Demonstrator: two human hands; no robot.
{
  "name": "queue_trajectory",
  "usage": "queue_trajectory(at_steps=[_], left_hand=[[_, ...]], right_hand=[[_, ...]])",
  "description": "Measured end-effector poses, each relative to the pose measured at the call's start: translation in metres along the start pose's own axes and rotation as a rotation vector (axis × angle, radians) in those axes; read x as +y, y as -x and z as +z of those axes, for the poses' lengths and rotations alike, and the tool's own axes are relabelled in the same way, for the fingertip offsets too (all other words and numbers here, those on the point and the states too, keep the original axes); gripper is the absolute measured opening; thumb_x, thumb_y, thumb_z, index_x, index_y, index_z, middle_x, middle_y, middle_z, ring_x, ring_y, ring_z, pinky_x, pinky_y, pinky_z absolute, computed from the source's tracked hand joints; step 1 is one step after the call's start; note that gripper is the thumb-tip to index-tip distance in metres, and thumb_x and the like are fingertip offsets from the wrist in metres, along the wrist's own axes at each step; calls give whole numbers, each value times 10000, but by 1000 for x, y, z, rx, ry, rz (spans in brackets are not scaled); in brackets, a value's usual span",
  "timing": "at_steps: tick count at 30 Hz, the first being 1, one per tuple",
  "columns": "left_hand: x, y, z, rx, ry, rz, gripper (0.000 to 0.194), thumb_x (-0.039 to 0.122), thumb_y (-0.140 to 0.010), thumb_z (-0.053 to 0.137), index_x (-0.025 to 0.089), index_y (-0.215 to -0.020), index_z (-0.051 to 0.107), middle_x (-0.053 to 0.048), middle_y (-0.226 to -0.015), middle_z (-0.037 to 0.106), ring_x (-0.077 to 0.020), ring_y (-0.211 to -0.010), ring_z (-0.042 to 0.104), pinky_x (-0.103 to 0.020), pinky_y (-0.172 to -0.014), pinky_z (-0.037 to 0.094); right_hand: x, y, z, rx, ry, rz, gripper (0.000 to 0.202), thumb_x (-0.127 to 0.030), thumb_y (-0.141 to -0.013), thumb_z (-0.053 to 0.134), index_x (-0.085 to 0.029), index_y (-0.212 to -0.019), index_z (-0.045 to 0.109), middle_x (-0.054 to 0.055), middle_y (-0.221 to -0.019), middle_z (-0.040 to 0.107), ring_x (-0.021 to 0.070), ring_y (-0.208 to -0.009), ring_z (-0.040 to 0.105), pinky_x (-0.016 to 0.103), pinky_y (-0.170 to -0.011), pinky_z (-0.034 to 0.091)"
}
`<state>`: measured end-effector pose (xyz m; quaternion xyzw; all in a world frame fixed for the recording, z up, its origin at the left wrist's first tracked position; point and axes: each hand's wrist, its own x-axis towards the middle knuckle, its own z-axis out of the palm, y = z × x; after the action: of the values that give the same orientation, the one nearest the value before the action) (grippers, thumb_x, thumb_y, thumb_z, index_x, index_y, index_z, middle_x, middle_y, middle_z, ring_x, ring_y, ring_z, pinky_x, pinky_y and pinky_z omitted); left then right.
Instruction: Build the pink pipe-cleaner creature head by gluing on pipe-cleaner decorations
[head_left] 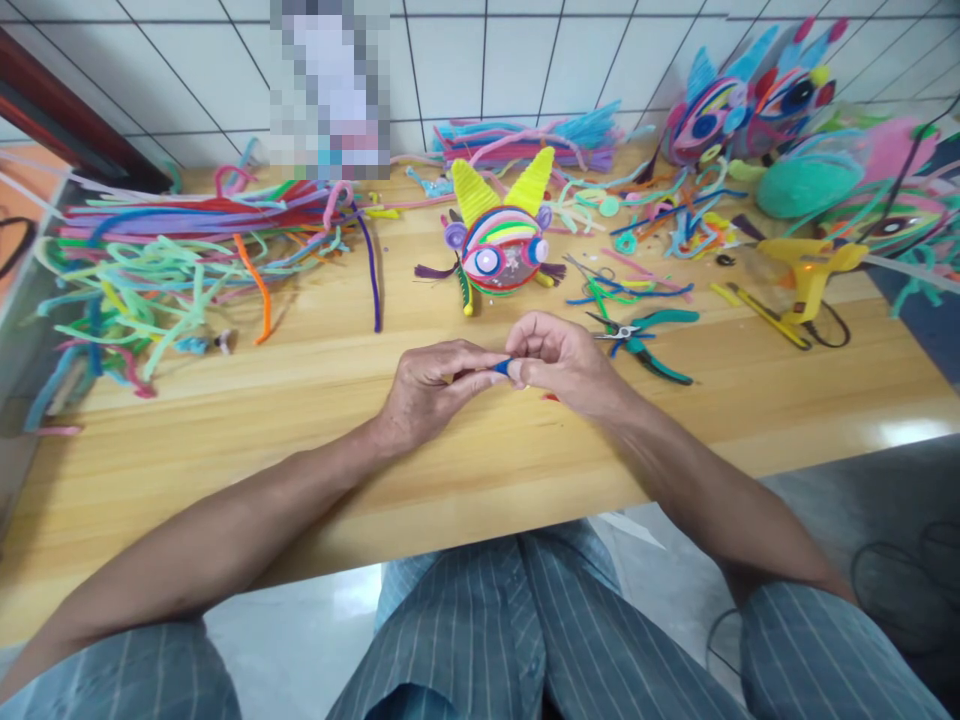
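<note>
Between the fingertips of both hands is a small blue piece (pixel 502 367), which looks like coiled pipe cleaner; most of it is hidden. My left hand (pixel 439 385) pinches its left side with thumb and forefinger. On the other side my right hand (pixel 555 360) is closed on it too, fingers curled. Just beyond the hands stands a colourful pipe-cleaner mask figure (pixel 504 250) with yellow horns and round white-and-blue eyes. Pliers (pixel 649 340) with green handles lie right of my right hand. A small red bit (pixel 551 397) rests under that hand.
Loose pipe cleaners (pixel 187 250) are heaped at the left, with another bundle (pixel 525 140) by the tiled wall. A yellow glue gun (pixel 810 270) stands at the right near yellow-handled sticks (pixel 765 312). More finished figures (pixel 705 120) sit at the back right. Scissors (pixel 592 270) lie among cut pieces.
</note>
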<state>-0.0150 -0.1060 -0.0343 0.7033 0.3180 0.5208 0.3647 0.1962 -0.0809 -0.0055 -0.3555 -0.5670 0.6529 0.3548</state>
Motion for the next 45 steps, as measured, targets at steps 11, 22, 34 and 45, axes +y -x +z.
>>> queue_trajectory(at_steps=[11, 22, 34, 45], left_hand=[[-3, 3, 4, 83, -48, -85, 275, 396, -915, 907, 217, -1120, 866, -38, -879, 825, -88, -603, 612, -216, -591, 521], [2, 2, 6, 132, 80, -302, 289, 473, -873, 917, 198, -952, 877, -41, -795, 822, -100, -569, 610, -225, -554, 510], [12, -7, 6, 155, 298, -564, 422, 482, -661, 1048, 161, -820, 824, 2, -645, 731, -81, -514, 565, -214, -510, 497], [-2, -6, 0, 68, 384, -677, 470, 582, -733, 993, 180, -857, 785, 36, -609, 609, -73, -509, 458, -217, -491, 364]], right_hand=[[2, 1, 4, 99, 36, -29, 301, -329, -768, 853, -225, -911, 609, -41, -740, 663, 108, -624, 585, 243, -589, 460], [2, 2, 7, 142, 142, -117, 254, -378, -805, 848, -226, -892, 665, -38, -717, 652, 110, -616, 573, 259, -591, 462], [4, 6, 3, 140, 393, -276, 112, -300, -880, 770, -228, -948, 718, 3, -833, 725, 149, -739, 633, 311, -734, 554], [8, 5, -7, 76, 685, -435, 163, -196, -979, 696, -256, -1097, 792, 28, -933, 754, 179, -832, 682, 336, -822, 564]])
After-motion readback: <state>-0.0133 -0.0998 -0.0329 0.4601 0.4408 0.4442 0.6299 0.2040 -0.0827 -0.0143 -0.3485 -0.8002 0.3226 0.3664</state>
